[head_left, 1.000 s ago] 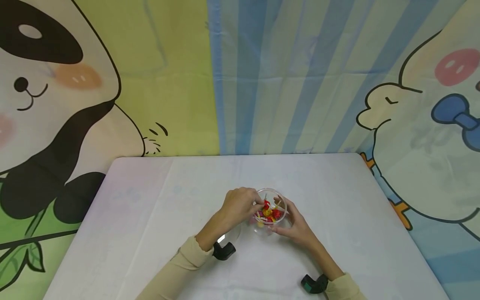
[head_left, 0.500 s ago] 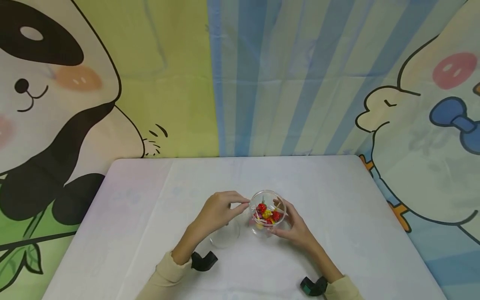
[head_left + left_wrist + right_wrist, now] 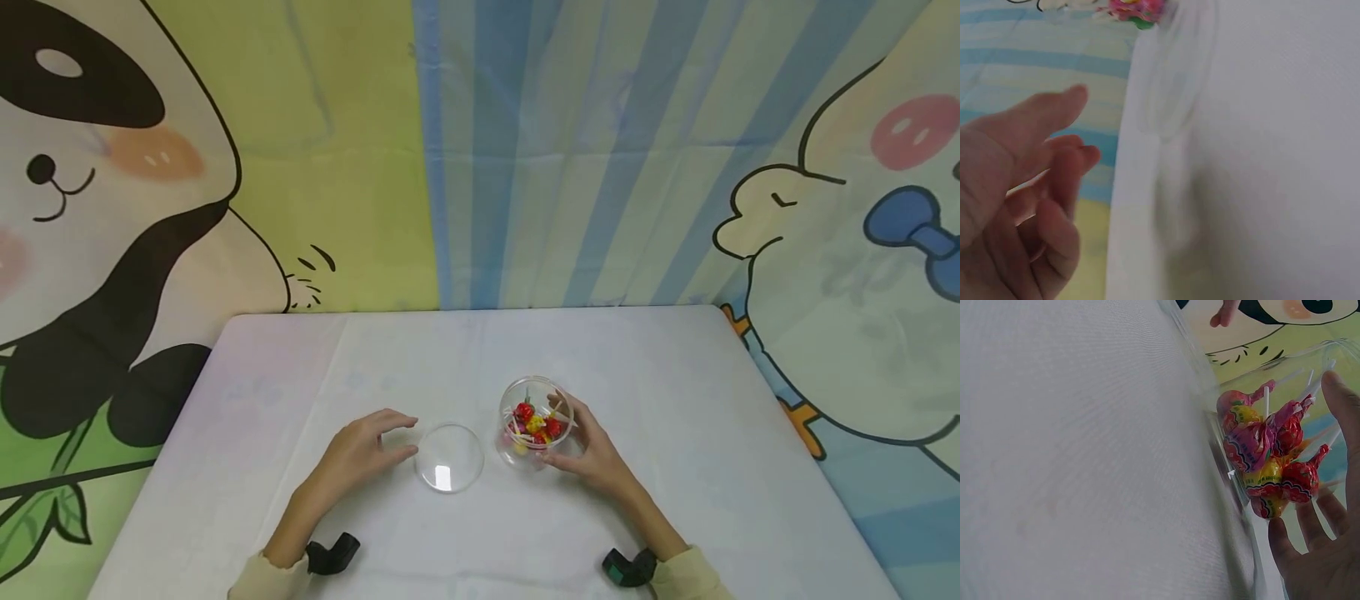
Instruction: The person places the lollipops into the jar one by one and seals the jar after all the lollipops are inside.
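My right hand grips a clear round jar on the white table, its thumb and fingers spread round the jar's right side. Several wrapped lollipops in red, yellow and pink lie inside, white sticks pointing various ways; the jar has no cover on it. To its left a clear round lid lies flat on the cloth. Just left of that lid is my left hand, fingers loosely bent and apart from the thumb, holding nothing. In the left wrist view, these fingers touch no object.
White cloth covers the table. Behind it hangs a backdrop with stripes and cartoon animals. Each wrist wears a black camera mount.
My left hand has come out from over the jar, leaving the lollipops inside, and moved left and towards me, beside the lid, which now shows fully. My right hand keeps its hold on the jar.
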Motion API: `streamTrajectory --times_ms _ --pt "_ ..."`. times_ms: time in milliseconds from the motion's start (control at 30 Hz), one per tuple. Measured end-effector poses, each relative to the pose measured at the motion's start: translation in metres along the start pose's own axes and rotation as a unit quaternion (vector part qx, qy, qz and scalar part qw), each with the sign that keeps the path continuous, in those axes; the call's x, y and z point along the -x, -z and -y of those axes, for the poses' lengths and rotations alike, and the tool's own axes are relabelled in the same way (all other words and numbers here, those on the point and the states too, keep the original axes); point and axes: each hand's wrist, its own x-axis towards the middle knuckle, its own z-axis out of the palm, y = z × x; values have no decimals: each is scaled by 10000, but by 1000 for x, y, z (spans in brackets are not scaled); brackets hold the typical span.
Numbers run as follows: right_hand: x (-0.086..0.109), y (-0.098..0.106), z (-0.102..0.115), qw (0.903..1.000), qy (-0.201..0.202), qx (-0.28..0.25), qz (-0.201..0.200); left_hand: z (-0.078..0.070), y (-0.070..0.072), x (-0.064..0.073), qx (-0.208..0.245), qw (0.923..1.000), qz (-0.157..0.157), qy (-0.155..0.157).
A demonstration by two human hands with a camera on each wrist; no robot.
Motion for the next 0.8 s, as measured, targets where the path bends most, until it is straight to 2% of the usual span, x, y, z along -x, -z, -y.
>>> streamTrajectory --times_ms 100,233,367,500,667,800 --pt "0 -1 0 10000 20 -22 8 11 -3 6 -164 9993 312 143" --pt "0 -1 2 10000 1 -15 2 19 -8 9 -325 9959 839 133" --pt "-1 -1 3 10000 -63 77 -1 17 -15 7 -672 9894 1273 -173" --pt "0 0 3 9999 -92 87 -23 8 -25 -1 -948 9852 1327 -529" --pt "0 0 2 10000 -62 52 -7 -2 -34 -9 -922 9856 1311 -543" --pt "0 -1 3 9999 -109 58 -14 -4 -37 -12 -930 9852 1305 -612"
